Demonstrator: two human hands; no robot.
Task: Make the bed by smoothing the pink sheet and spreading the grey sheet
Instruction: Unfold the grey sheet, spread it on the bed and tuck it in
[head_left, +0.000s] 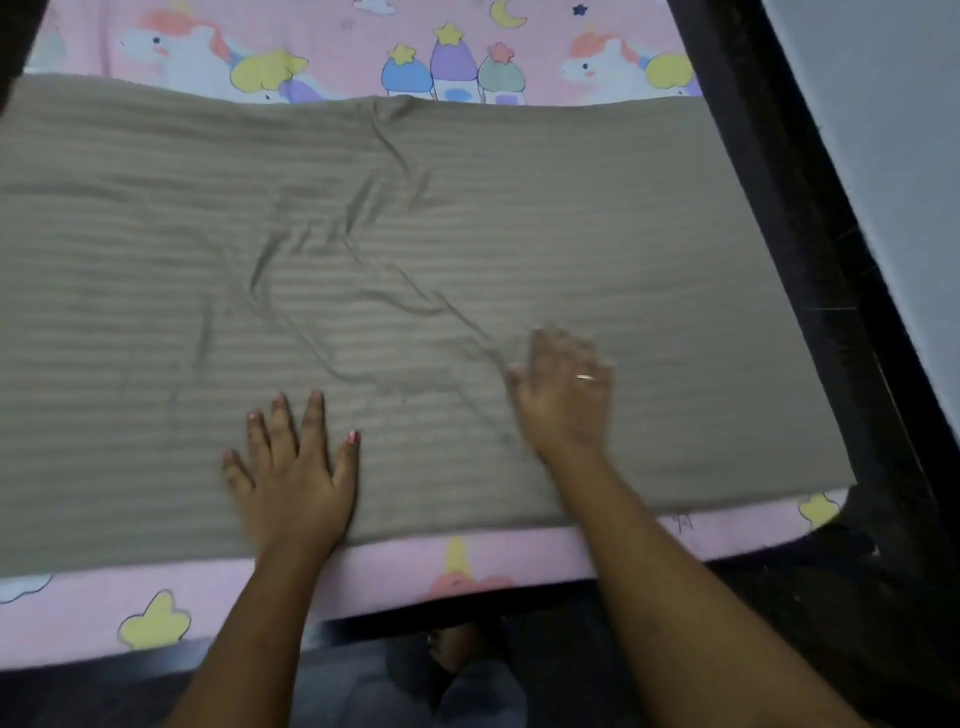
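**Two flat hands on the grey sheet**

Through the head camera I am counting two sheets, two hands, one ring and one foot. The grey sheet (467, 234) is lying spread over the middle of the bed, on top of the pink sheet (363, 577). The pink sheet is showing as one band beyond the far edge of the grey one and as a second band along its near edge. One group of creases (332, 249) is running slantwise from the far middle of the grey sheet down toward the right hand (563, 395).

The right edge of the grey sheet is lying just beside the dark bed frame (810, 260), and on the left the cloth is running out of the picture. Flat grey cloth is lying free to the left of the left hand (291, 483) and between the right hand and the frame.

The left hand is lying palm down close to the near edge. Its fingers are straight, spread and pointing away from me, so the grip is apart and is holding nothing. The right hand is resting farther in and to the right, palm down, fingers straight, a little blurred, touching the lower end of the creases. Its grip is also apart, and it is wearing the ring (585, 378). Both forearms are crossing the near pink band. The foot (457, 644) is showing below the bed edge, between them.
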